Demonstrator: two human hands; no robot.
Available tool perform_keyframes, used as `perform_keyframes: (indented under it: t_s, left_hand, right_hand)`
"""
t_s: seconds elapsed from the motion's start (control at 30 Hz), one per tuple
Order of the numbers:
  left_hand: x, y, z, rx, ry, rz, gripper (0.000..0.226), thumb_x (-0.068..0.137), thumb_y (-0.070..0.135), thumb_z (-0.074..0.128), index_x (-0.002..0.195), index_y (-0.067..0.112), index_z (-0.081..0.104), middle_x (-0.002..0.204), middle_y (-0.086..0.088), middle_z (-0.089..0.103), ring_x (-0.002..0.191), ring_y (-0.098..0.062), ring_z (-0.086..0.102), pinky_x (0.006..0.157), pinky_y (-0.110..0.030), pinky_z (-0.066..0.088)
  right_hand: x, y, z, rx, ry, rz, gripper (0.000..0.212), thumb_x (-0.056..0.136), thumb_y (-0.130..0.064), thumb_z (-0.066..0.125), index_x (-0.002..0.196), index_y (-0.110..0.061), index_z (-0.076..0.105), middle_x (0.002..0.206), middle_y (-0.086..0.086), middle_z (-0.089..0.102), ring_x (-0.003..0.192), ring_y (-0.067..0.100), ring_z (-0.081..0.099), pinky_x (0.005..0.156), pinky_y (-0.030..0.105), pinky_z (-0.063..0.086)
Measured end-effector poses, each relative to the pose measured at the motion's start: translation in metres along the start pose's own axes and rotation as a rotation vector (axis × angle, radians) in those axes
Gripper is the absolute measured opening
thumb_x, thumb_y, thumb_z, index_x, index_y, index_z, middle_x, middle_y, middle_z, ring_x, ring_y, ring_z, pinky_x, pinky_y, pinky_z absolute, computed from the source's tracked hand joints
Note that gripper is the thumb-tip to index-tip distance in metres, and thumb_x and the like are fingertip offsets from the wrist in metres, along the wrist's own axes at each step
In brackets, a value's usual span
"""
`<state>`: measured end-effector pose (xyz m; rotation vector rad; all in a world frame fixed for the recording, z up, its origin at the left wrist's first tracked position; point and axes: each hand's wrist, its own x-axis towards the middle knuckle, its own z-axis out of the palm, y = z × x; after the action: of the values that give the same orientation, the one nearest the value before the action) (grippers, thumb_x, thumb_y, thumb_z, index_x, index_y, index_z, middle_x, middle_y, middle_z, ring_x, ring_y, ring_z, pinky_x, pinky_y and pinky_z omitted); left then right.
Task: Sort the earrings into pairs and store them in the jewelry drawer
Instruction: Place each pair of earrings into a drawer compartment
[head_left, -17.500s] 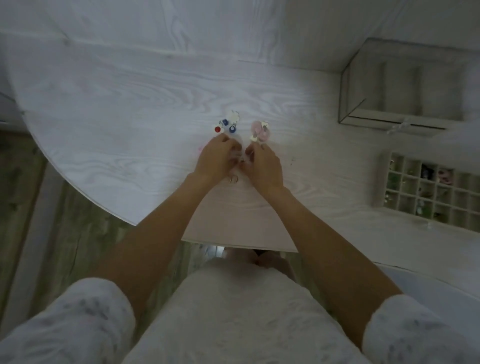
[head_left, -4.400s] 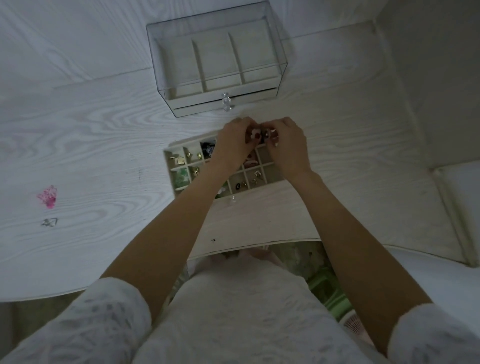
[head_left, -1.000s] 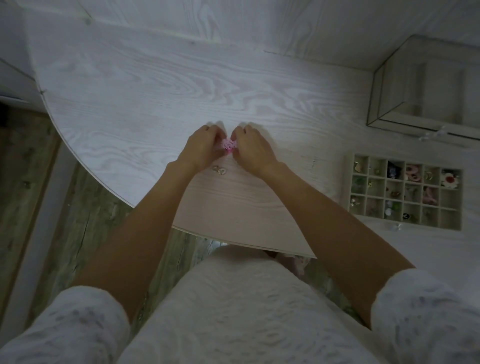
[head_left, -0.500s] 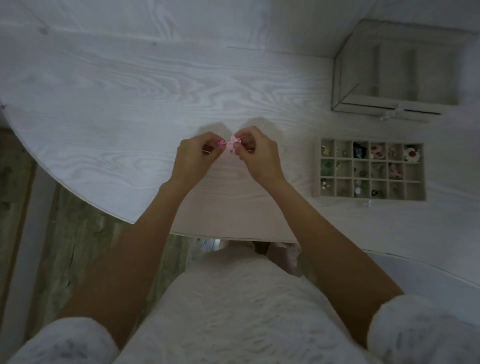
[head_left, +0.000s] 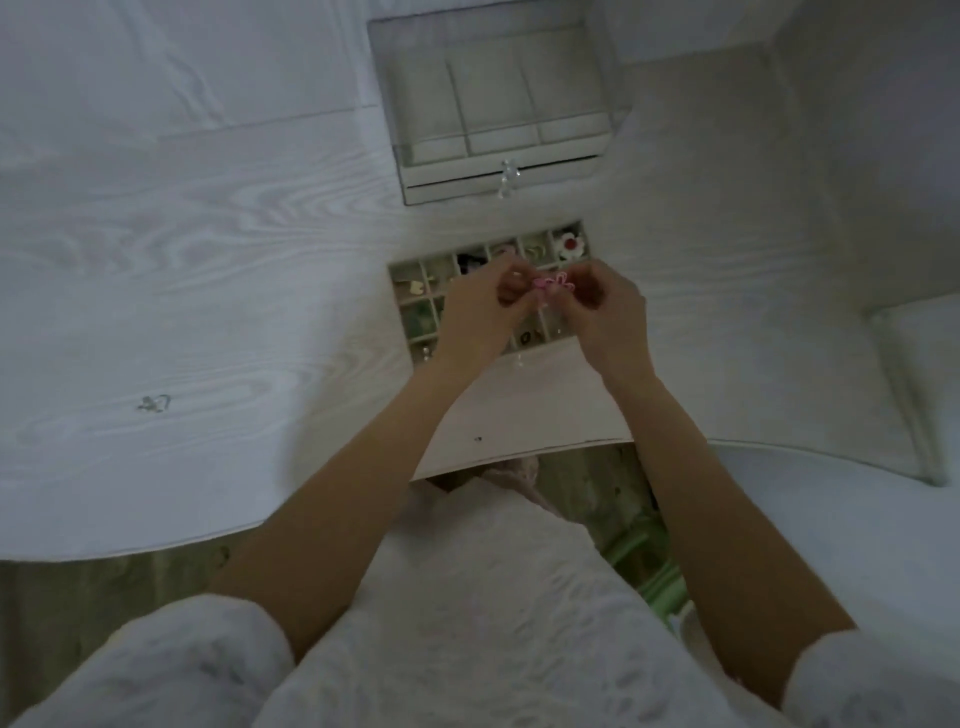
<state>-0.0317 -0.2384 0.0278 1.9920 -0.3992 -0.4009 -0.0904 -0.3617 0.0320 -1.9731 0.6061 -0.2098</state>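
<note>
A pair of pink earrings (head_left: 551, 284) is pinched between my left hand (head_left: 485, 309) and my right hand (head_left: 605, 306), held just above the divided jewelry drawer tray (head_left: 410, 306). The tray lies on the white table and its small compartments hold several earrings, among them a white flower with a red centre (head_left: 570, 245). My hands hide the tray's middle cells. One small silver pair of earrings (head_left: 154, 403) lies alone on the table far to the left.
A clear acrylic jewelry box (head_left: 498, 98) with a crystal knob (head_left: 506, 174) stands behind the tray. The white wood-grain table (head_left: 208, 260) has its curved front edge near my lap. A white cushion (head_left: 914, 374) lies at the right.
Both hands carried the pink earrings from the bare tabletop to the right, to above the drawer tray. The silver pair stayed behind on the table.
</note>
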Motion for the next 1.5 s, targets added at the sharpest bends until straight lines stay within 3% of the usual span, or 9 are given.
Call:
perform_keyframes:
  t_s: [0.07, 0.27, 0.47, 0.57, 0.73, 0.9, 1.0, 1.23, 1.5]
  left_hand:
    - [0.015, 0.01, 0.024, -0.01, 0.012, -0.014, 0.013, 0.078, 0.017, 0.073, 0.087, 0.01, 0.066, 0.081, 0.0, 0.068, 0.075, -0.013, 0.064, 0.076, -0.028, 0.054]
    - [0.043, 0.012, 0.06, 0.158, 0.013, -0.002, 0.013, 0.081, 0.016, 0.069, 0.093, 0.013, 0.07, 0.092, -0.004, 0.071, 0.082, -0.015, 0.065, 0.082, -0.034, 0.053]
    - [0.045, 0.011, 0.07, 0.33, 0.015, 0.013, 0.02, 0.085, 0.018, 0.063, 0.104, 0.015, 0.07, 0.099, -0.005, 0.072, 0.09, -0.018, 0.066, 0.091, -0.027, 0.046]
    - [0.046, 0.009, 0.071, 0.408, 0.012, 0.018, 0.018, 0.085, 0.018, 0.063, 0.102, 0.012, 0.069, 0.096, -0.006, 0.073, 0.089, -0.02, 0.067, 0.09, -0.03, 0.045]
    - [0.048, 0.009, 0.069, 0.5, 0.025, 0.095, 0.021, 0.085, 0.02, 0.064, 0.104, 0.013, 0.068, 0.096, -0.004, 0.073, 0.089, -0.021, 0.067, 0.09, -0.033, 0.046]
    - [0.044, 0.002, 0.059, 0.553, 0.013, 0.14, 0.018, 0.084, 0.015, 0.065, 0.102, 0.014, 0.068, 0.097, -0.004, 0.071, 0.09, -0.023, 0.063, 0.084, -0.035, 0.05]
    - [0.042, 0.001, 0.059, 0.584, 0.009, 0.139, 0.018, 0.083, 0.014, 0.064, 0.1, 0.013, 0.069, 0.098, -0.007, 0.069, 0.092, -0.027, 0.06, 0.081, -0.036, 0.048]
    - [0.042, 0.01, 0.059, 0.684, 0.051, 0.126, 0.021, 0.092, 0.021, 0.053, 0.106, 0.016, 0.067, 0.108, -0.004, 0.066, 0.105, -0.026, 0.052, 0.079, -0.033, 0.043]
    - [0.034, -0.006, 0.063, 0.752, 0.105, 0.22, 0.021, 0.085, 0.016, 0.059, 0.102, 0.017, 0.071, 0.097, -0.006, 0.069, 0.09, -0.033, 0.055, 0.077, -0.04, 0.045]
  right_hand:
    - [0.016, 0.011, -0.018, -0.02, 0.039, 0.007, 0.011, 0.079, -0.015, 0.072, 0.086, -0.009, 0.065, 0.074, -0.003, 0.062, 0.063, -0.006, 0.055, 0.064, 0.01, 0.043]
    - [0.047, 0.036, -0.039, -0.18, -0.015, -0.046, 0.014, 0.082, -0.011, 0.067, 0.095, -0.01, 0.064, 0.087, 0.003, 0.068, 0.074, 0.01, 0.06, 0.071, 0.023, 0.05]
    - [0.054, 0.039, -0.039, -0.428, -0.113, -0.163, 0.016, 0.088, -0.018, 0.061, 0.101, -0.01, 0.058, 0.089, 0.007, 0.07, 0.078, 0.023, 0.065, 0.07, 0.037, 0.052]
    - [0.055, 0.039, -0.036, -0.562, -0.102, -0.192, 0.013, 0.089, -0.021, 0.057, 0.1, -0.014, 0.058, 0.089, 0.005, 0.068, 0.083, 0.022, 0.059, 0.066, 0.032, 0.044]
    - [0.059, 0.046, -0.041, -0.4, -0.159, -0.191, 0.011, 0.084, -0.014, 0.062, 0.094, -0.012, 0.068, 0.09, 0.005, 0.071, 0.081, 0.021, 0.064, 0.074, 0.038, 0.051]
    - [0.068, 0.042, -0.043, -0.463, -0.221, -0.204, 0.013, 0.085, -0.014, 0.062, 0.095, -0.013, 0.07, 0.102, 0.009, 0.057, 0.088, 0.018, 0.053, 0.069, 0.026, 0.038]
    - [0.069, 0.04, -0.039, -0.559, -0.277, -0.229, 0.016, 0.088, -0.018, 0.06, 0.1, -0.015, 0.07, 0.104, 0.009, 0.053, 0.094, 0.021, 0.049, 0.07, 0.03, 0.042]
    - [0.046, 0.052, -0.04, -0.659, -0.02, -0.329, 0.01, 0.086, -0.014, 0.06, 0.091, -0.009, 0.068, 0.097, 0.012, 0.057, 0.089, 0.027, 0.052, 0.057, 0.029, 0.037]
    - [0.041, 0.051, -0.034, -0.692, -0.023, -0.406, 0.019, 0.085, -0.016, 0.051, 0.083, -0.012, 0.069, 0.098, 0.011, 0.057, 0.085, 0.027, 0.05, 0.059, 0.029, 0.034]
